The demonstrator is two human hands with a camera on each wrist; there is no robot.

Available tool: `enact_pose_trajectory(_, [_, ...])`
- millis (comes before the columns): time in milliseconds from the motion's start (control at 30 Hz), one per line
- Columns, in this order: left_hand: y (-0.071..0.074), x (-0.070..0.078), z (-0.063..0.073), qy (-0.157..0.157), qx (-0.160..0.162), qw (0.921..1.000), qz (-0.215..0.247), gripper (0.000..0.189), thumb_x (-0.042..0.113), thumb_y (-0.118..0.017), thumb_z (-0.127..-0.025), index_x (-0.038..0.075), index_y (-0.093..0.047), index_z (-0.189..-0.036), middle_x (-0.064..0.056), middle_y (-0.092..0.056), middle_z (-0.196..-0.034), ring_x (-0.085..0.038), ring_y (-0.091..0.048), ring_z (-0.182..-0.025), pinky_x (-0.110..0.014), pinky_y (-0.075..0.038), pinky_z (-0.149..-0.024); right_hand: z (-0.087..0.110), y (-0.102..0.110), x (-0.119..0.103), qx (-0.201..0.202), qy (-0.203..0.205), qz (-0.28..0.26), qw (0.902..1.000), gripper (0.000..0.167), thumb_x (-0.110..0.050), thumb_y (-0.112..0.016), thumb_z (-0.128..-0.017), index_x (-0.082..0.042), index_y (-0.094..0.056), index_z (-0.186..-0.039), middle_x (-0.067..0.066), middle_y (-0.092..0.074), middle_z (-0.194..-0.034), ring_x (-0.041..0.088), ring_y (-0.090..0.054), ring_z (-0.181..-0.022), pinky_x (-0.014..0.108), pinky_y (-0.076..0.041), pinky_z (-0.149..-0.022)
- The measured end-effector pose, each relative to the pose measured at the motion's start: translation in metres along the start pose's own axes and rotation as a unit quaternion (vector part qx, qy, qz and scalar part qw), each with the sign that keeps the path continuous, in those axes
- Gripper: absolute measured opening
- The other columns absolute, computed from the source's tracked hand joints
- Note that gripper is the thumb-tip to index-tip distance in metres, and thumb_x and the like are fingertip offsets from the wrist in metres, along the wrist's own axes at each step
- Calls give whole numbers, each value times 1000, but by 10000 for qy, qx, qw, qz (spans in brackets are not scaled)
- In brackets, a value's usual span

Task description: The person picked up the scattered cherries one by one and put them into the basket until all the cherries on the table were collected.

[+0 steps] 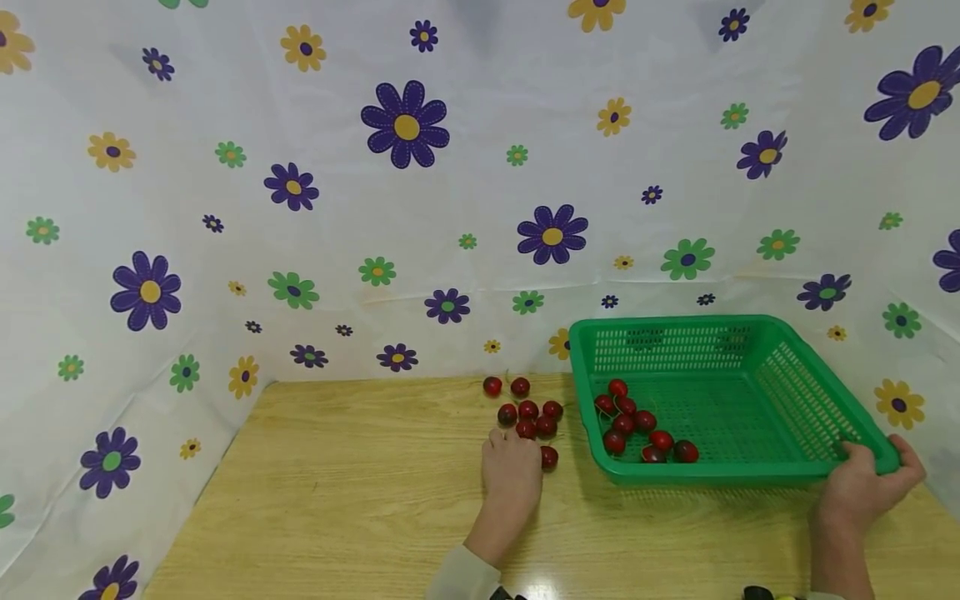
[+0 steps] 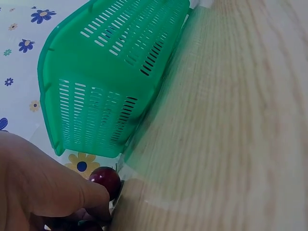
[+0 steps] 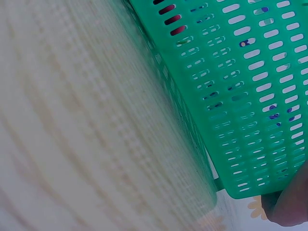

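Observation:
My left hand is low over the wooden table, fingers bent down at the near edge of a group of dark red cherries. In the left wrist view a cherry shows just beyond the fingers; something dark lies partly hidden under them, and I cannot tell if they hold it. To the right stands a green plastic basket with several cherries at its left side. My right hand grips the basket's near right corner, thumb inside the rim and fingers outside.
The wooden table meets a white flower-print cloth at its back and left edges. One cherry lies between the left hand and the basket, and two more are close to the back edge.

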State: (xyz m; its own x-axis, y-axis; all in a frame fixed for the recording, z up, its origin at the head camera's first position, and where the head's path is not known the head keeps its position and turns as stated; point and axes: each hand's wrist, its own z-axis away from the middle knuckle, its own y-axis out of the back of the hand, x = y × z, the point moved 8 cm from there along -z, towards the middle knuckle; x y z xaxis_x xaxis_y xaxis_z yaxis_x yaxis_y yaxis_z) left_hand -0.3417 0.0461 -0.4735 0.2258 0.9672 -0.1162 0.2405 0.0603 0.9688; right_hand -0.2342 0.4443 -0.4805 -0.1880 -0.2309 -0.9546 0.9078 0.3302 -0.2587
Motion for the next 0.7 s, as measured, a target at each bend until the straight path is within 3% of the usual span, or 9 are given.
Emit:
enact_pose_trajectory(167, [1, -2, 1, 3, -98, 9999, 120, 29, 17, -70, -87, 11, -61, -60, -5, -57, -71, -19, -40, -70, -30, -38, -64, 1, 0, 0, 15, -3, -16, 10000, 46, -2, -44, -97, -28, -37, -135, -7, -33, -140, 4, -34, -120, 7, -29, -92])
enact_pose_trajectory(400, [2, -3, -1, 63, -444, 9985, 299, 26, 21, -70, -87, 9, -65, -65, -7, -57, -75, -21, -42, -71, -33, -39, -64, -1, 0, 2, -20, 0, -21, 10000, 46, -3, -43, -98, -29, -37, -135, -7, -31, -141, 5, -34, -118, 9, -30, -90])
enact_pose_trajectory(700, [11, -4, 1, 89, -376, 9983, 439, 27, 23, -70, -86, 7, -64, -65, -9, -57, -78, -23, -42, -73, -34, -40, -65, -2, -1, 3, -14, 112, -40, 9999, 44, -2, -43, -97, -27, -38, -133, -6, -28, -144, 6, -31, -118, 9, -30, -88])
